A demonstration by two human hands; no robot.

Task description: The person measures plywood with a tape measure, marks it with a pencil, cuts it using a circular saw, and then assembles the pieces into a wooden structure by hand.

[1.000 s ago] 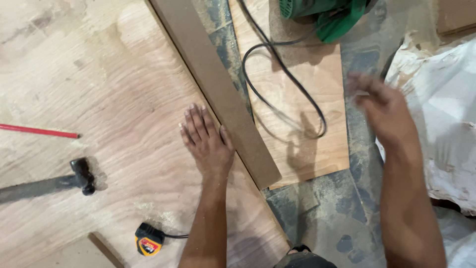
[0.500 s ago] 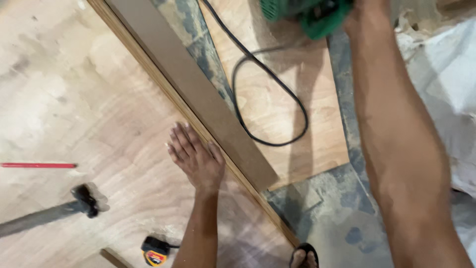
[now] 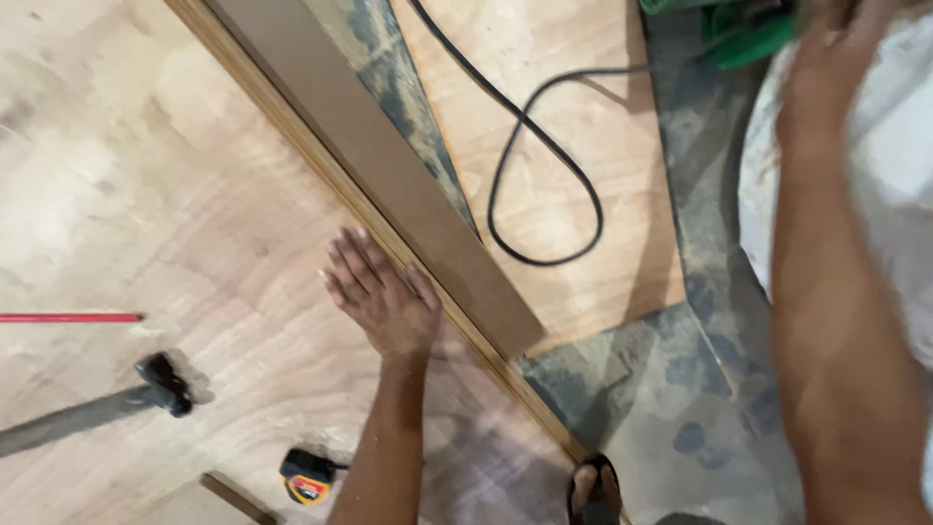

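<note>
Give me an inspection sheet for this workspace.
Surface: plywood sheet, bare and pale.
Job's things: long brown board lying along the sheet's edge; green power tool at top.
Clutter: hammer, red pencil, tape measure.
Hands: left hand flat on the sheet beside the board; right hand by the tool, blurred.
Cables: black cord looped on a smaller panel.
Surroundings: white sheeting at right.

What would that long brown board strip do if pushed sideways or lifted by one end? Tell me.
The brown strip looks flat and thin, so it would probably slide over the plywood sheet rather than roll or tip. Being long and narrow, it may sag or flex if lifted by one end. The left hand lies flat beside it, likely enough to steady it.
</note>
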